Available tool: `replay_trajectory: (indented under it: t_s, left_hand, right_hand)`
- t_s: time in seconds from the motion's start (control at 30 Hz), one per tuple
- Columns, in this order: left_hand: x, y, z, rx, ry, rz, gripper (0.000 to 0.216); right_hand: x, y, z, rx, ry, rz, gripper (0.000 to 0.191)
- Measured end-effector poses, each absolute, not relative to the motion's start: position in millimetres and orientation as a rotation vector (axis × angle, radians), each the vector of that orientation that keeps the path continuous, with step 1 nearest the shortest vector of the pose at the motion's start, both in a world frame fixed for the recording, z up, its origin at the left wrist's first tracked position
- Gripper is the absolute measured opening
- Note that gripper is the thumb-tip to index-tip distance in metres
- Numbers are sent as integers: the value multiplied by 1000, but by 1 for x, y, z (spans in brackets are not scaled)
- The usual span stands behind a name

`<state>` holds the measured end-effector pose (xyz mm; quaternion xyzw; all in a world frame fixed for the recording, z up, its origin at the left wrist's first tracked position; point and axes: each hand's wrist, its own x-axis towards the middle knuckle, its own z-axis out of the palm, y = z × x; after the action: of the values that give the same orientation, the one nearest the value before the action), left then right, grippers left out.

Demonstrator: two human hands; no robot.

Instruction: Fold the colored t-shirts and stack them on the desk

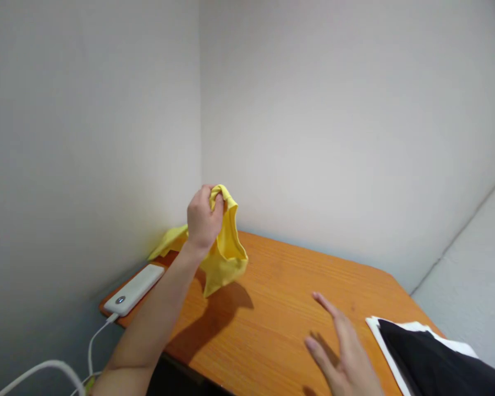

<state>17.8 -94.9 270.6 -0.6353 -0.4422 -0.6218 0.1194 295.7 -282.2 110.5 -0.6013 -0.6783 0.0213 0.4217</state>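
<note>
My left hand (203,220) is raised above the back left of the orange wooden table (280,297), its fingers closed on the top of a yellow cloth (225,247). The cloth hangs down from that grip, and one end trails toward the wall corner. My right hand (344,352) hovers low over the table's front right with its fingers stretched out and apart, holding nothing. It is just left of a folded black and white garment (429,357).
A white power bank (135,289) lies on the table's left edge, with a white cable (93,344) running off it toward me. Plain walls close the table in at the back and left. A pale grey surface (474,286) lies to the right.
</note>
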Motion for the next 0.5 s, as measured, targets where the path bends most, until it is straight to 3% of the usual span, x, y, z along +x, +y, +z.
replay_trajectory:
  t_s: [0.1, 0.2, 0.27, 0.4, 0.5]
  left_hand:
    - [53, -146, 274, -2043, -1121, -1952, 13]
    - [61, -181, 276, -2124, -1000, -1956, 10]
    - [51, -196, 279, -2157, -965, -1904, 7]
    - [16, -210, 280, -2362, -977, -1625, 23]
    - [-10, -215, 269, -2317, -791, -1483, 14]
  right_hand:
    - [231, -267, 110, -1408, -1668, 293, 70]
    - [214, -261, 112, -1331, -1570, 430, 40]
    - [236, -269, 121, -1307, -1468, 451, 29]
    - [326, -304, 154, -1541, -1308, 140, 22]
    - [373, -339, 172, -1767, -1147, -253, 16]
